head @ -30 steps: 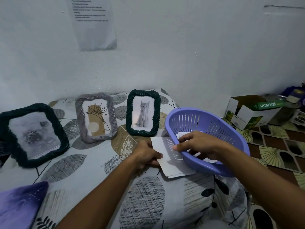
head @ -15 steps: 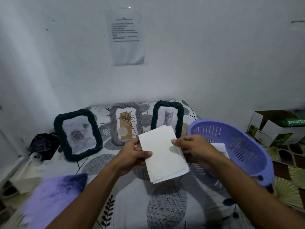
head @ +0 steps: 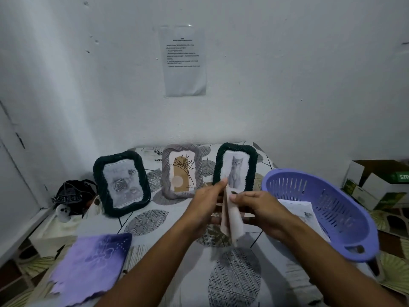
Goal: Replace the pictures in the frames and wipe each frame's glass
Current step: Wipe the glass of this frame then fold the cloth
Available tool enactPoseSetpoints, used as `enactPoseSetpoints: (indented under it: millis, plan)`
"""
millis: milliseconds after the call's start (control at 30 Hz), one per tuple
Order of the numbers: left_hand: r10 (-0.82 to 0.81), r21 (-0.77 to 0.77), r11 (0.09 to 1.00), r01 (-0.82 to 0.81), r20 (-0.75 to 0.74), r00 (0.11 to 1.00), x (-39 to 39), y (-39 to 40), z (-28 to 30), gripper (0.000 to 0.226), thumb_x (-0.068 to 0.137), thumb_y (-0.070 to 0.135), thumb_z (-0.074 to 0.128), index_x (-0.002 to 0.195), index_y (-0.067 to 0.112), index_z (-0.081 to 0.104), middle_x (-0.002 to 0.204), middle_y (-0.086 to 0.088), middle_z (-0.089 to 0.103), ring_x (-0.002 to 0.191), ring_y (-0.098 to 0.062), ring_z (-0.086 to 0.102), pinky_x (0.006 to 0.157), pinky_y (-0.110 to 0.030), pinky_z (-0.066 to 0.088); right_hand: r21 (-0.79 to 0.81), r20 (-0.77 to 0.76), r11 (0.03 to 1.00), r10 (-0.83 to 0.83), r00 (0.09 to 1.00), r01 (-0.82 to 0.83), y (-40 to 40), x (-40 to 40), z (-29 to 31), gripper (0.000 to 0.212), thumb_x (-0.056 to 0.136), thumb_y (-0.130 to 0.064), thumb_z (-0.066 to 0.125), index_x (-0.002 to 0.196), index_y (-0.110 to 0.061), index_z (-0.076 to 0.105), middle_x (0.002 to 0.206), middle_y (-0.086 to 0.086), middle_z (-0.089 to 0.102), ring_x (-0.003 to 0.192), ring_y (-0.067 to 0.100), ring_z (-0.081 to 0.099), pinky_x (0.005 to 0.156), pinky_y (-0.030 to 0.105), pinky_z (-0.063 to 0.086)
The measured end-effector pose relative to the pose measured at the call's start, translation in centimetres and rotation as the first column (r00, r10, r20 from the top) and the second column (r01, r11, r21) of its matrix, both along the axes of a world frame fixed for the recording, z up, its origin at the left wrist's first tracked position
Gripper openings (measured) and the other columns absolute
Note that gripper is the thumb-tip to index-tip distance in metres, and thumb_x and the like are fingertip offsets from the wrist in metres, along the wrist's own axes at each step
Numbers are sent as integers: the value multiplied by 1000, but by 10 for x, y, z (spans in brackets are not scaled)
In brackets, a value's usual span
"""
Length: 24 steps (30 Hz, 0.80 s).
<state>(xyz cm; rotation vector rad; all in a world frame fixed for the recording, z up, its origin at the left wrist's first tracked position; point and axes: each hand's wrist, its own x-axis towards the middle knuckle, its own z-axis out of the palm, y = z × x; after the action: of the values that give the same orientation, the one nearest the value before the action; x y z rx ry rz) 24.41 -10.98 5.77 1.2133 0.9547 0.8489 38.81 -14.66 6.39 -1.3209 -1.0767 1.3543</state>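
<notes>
Prints (head: pixel 232 220) sit edge-on between both hands, left hand (head: pixel 204 207) and right hand (head: pixel 263 210) each pinching them, just in front of the cat frame (head: pixel 235 166).

The single view came from a camera worn on the person's head, looking forward and down over a patterned table (head: pixel 155 227) toward a white wall (head: pixel 287 85). Its wide angle bent the wall's edges and took in a sheet of paper (head: pixel 184 60) taped high up as well as the floor at both sides. Both forearms reached in from the bottom edge, with the left hand (head: pixel 207 207) and right hand (head: pixel 263 212) close beneath the lens, near the centre. Three picture frames (head: pixel 181 171) stood farther off against the wall. No second view shared the scene.
</notes>
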Motion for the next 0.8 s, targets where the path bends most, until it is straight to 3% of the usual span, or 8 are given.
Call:
enactPoseSetpoints:
  millis: [100,267,400,500,533,633,733,800]
  plan:
    - [50,-35,998,-48,57,997,4,4,-4,38,90,44,58,101,9,69,87,-8,74,72,-18,70,64,-34,55,-16,33,999,-32,999,32,2,-2,0,33,92,-36,58,94,-7,72,89,4,75,83,18,68,73,32,52]
    - [98,-56,994,-93,87,991,6,13,-11,12,92,4,54,99,2,64,86,-16,68,68,-23,65,65,-36,55,-47,43,995,-87,995,89,6,3,-1,43,94,-40,50,85,-6,74,97,5,74,97,22,62,87,40,48]
    - [105,-168,984,-63,258,960,11,21,-3,16,92,-5,48,104,-6,58,90,-26,69,73,-32,68,69,-45,56,64,129,974,-226,966,219,8,20,0,19,92,-20,60,106,-12,70,110,9,69,94,22,63,65,29,49]
    - [92,-209,978,-24,322,942,26,24,0,19,92,-6,47,108,-9,57,101,-31,67,83,-37,67,77,-50,56,7,-35,963,-268,963,268,11,45,-2,35,87,-8,65,121,-14,57,107,16,69,81,29,70,59,35,56]
    - [82,-216,976,-10,325,942,34,24,1,20,92,-6,47,110,-9,56,104,-32,66,86,-38,67,78,-51,56,-40,-72,967,-254,964,252,10,53,-1,34,86,-6,65,120,-6,57,101,18,71,78,29,71,60,37,57]
    - [54,-219,976,16,313,948,61,25,-1,25,92,-6,49,116,-9,55,107,-30,66,94,-39,67,79,-51,56,-78,16,968,-237,971,238,12,84,2,21,85,-1,64,104,5,64,81,16,73,65,25,69,58,34,54]
    - [72,-173,984,-37,204,976,88,23,-8,20,92,1,55,111,-3,58,96,-20,70,78,-29,68,67,-39,60,-47,68,954,-293,954,297,15,115,9,8,82,4,65,90,2,66,78,17,73,65,26,68,59,34,55]
    - [80,-122,990,-67,100,992,101,22,-16,20,91,7,59,110,5,57,89,-14,66,73,-25,63,64,-34,56,-8,131,933,-356,925,360,16,141,15,11,82,9,62,78,0,65,65,14,70,52,22,66,49,29,55]
